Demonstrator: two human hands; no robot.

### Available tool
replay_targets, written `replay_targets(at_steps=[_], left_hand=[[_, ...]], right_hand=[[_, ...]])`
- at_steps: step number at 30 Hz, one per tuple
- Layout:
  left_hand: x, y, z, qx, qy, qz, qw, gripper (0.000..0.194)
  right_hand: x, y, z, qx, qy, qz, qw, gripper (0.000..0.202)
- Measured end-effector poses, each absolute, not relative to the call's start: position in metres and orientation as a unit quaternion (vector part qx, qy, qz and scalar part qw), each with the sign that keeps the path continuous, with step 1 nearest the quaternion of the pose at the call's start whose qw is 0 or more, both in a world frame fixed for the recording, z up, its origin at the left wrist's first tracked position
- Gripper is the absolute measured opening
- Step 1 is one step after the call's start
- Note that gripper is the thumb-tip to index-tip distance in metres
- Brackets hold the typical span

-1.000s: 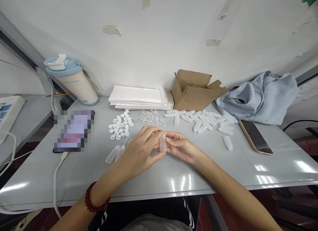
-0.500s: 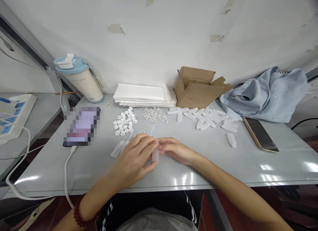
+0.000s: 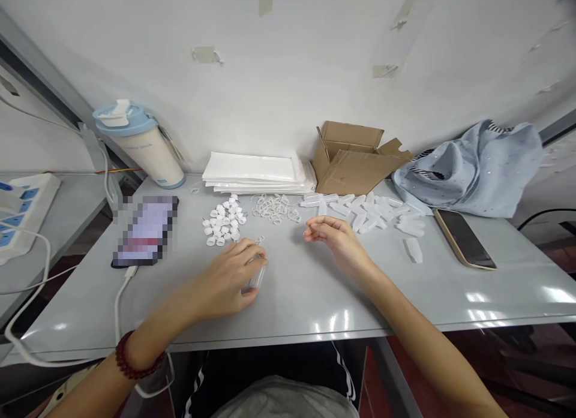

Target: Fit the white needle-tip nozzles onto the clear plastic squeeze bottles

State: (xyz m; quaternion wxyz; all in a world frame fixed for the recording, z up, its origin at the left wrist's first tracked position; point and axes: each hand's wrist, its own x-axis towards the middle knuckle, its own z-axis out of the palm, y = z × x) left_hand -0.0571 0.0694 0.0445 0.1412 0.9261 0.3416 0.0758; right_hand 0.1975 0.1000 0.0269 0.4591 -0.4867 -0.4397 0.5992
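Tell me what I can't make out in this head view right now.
- Small translucent plastic bottle under the left hand: fingers cover most of it, so whether it is capped is unclear.
- Black phone on the charging cable: screen pixelated, unreadable.
- Open brown cardboard box: the inside faces away.
- Pile of small white caps: too small to count.
- Right hand: palm side hidden; it looks empty.

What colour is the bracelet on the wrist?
Dark red beads: the bracelet sits on the left wrist, seen best in the head view.
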Motion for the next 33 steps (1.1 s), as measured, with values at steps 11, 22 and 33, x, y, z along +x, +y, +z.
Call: replay_targets(at_steps=[11,22,33], left_hand=[[-0.061,0.063,0.047,0.922,0.361,0.063,0.122,0.025],[-0.065,0.111,0.051,0.895,0.398,0.161,0.118,0.026],[-0.043,0.088,0.056,0.913,0.367,0.119,0.129,0.02]], right_hand=[[0.197,0.098,0.031,-0.504,-0.454,0.57,0.464,0.011],[0.214,0.113,0.027,-0.548,-0.483,0.468,0.497,0.014],[0.223,0.117,0.03,-0.578,-0.521,0.383,0.498,0.012]])
